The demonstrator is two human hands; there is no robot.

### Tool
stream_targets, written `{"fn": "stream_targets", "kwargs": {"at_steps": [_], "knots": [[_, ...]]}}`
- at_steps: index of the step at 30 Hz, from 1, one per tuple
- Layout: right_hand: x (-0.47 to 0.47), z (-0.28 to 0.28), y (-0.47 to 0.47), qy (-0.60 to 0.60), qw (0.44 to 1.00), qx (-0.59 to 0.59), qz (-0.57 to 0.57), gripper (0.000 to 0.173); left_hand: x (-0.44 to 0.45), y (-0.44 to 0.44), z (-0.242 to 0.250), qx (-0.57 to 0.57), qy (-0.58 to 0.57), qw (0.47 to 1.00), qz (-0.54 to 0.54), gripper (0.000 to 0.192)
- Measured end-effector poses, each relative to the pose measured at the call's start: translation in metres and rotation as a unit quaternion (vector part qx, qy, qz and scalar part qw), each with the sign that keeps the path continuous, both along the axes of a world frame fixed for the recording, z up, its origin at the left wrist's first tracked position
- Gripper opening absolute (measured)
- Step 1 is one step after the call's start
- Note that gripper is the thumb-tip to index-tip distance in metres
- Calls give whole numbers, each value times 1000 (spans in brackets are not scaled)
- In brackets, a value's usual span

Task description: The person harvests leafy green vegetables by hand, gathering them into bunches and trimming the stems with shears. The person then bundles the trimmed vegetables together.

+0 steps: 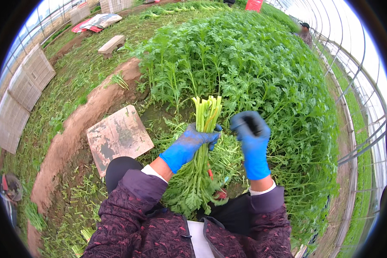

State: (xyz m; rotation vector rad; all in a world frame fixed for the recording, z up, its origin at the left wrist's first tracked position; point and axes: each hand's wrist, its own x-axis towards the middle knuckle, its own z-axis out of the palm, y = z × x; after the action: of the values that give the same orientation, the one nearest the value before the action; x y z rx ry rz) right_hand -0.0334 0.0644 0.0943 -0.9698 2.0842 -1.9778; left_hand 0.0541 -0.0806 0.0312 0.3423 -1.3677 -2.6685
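My left hand (187, 142), in a soiled blue glove, grips a bunch of leafy greens (201, 164) around the stems. Their cut ends point away from me and the feathery leaves hang toward my lap. A thin orange strand (212, 120) runs along the stems above my grip. To the right of the bunch, apart from it, my right hand (253, 142) is raised in a blue glove with its fingers curled. Motion blur hides whether it holds anything. Partly behind the bunch is a slim orange-red object (210, 173), mostly hidden.
Dense standing greens (245, 64) fill the front and right. A worn board (119, 137) lies left of my knee. Beyond a soil ridge (96, 103) stand a small bench (112, 44) and crates (25, 80). Another person (305, 34) is at the far right, near the greenhouse frame (351, 80).
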Motion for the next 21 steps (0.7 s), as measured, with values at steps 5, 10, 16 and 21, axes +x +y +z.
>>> {"fn": "stream_targets", "kwargs": {"at_steps": [5, 10, 16, 21], "knots": [[18, -14, -25, 127, 981, 149, 2, 32, 5, -3, -11, 52, 11, 997, -53, 49], [8, -20, -28, 104, 985, 138, -15, 44, 10, -10, -10, 72, -24, 994, -82, 57], [14, -23, -27, 293, 942, 162, -21, 54, 11, -8, -14, 107, -25, 992, -63, 66], [6, -33, -29, 265, 948, 175, 15, 46, 13, -12, -17, 81, -46, 992, -88, 59]]}}
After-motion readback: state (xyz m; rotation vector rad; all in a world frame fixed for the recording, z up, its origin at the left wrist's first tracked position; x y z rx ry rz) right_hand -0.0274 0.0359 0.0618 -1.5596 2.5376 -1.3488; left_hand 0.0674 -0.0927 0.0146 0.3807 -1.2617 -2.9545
